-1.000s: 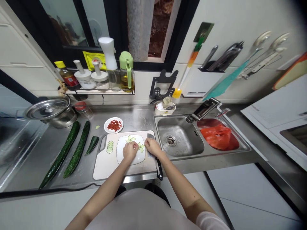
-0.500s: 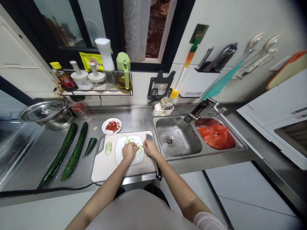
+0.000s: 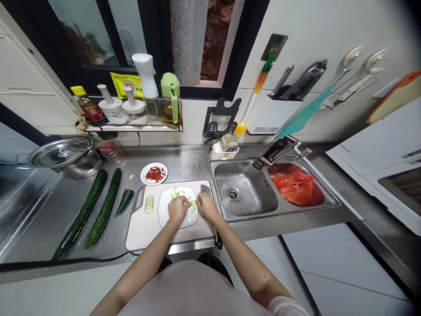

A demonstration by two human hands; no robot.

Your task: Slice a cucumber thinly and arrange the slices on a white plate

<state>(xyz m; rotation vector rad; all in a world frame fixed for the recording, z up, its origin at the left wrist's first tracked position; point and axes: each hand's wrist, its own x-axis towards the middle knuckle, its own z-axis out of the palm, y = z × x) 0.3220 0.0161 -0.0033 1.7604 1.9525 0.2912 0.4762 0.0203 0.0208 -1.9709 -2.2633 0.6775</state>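
My left hand (image 3: 178, 208) reaches over a white plate (image 3: 163, 210), thumb and fingertips pinched at a thin cucumber slice. Close by at the plate's right edge, my right hand (image 3: 206, 206) has its fingers pressed together; what they hold, if anything, is too small to make out. Between the hands lie pale green cucumber slices (image 3: 193, 206), and more curve along the plate's far side. The plate rests on a light cutting board (image 3: 140, 232). A row of overlapping slices (image 3: 149, 204) lies on its left part. A knife (image 3: 218, 240) shows its black handle below my right wrist.
Two long cucumbers (image 3: 103, 210) and a cut cucumber piece (image 3: 124, 202) lie left of the board. Behind it stands a small dish holding red bits (image 3: 155, 174). A lidded pot (image 3: 66, 156) is at back left. To the right are a sink (image 3: 243, 206) and a red bag (image 3: 294, 188).
Both hands stay nearly in place over the plate, with only a slight shift of the fingers. The whole view has moved a little.
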